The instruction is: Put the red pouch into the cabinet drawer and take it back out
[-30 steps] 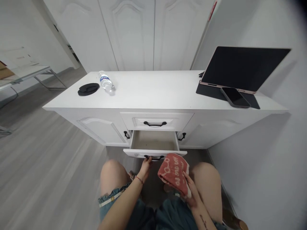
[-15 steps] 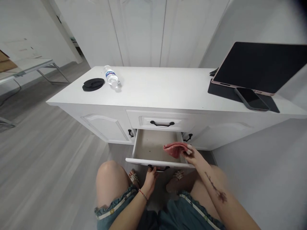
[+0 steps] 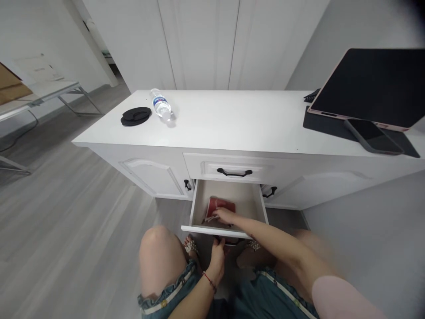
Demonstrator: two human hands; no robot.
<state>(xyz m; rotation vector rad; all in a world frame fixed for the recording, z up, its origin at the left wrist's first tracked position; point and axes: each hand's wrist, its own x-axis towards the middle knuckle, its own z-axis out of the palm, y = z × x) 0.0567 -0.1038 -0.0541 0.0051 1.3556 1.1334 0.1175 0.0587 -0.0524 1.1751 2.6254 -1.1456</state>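
Note:
A pulled-out white drawer [image 3: 260,204] stands low in front of me, between my knees. Inside it, toward the left, lies a folded red cloth [image 3: 222,204] with a pale edge. My right hand [image 3: 225,215] reaches into the drawer, its fingers on the near edge of the cloth; whether they pinch it or only press on it is hard to make out. Below the drawer front, my left hand [image 3: 218,254] has its fingers hooked on the dark drawer handle [image 3: 234,242].
On the white cabinet top [image 3: 229,124] lie a clear water bottle [image 3: 161,105] and a black round item [image 3: 136,116] at left. A tablet or laptop [image 3: 375,86] and a phone [image 3: 373,136] are at right. Above the drawer is a shut drawer [image 3: 206,166].
My right hand has carried the red cloth from above the drawer's right side down into its left part. My left hand stays at the handle. The view has shifted slightly.

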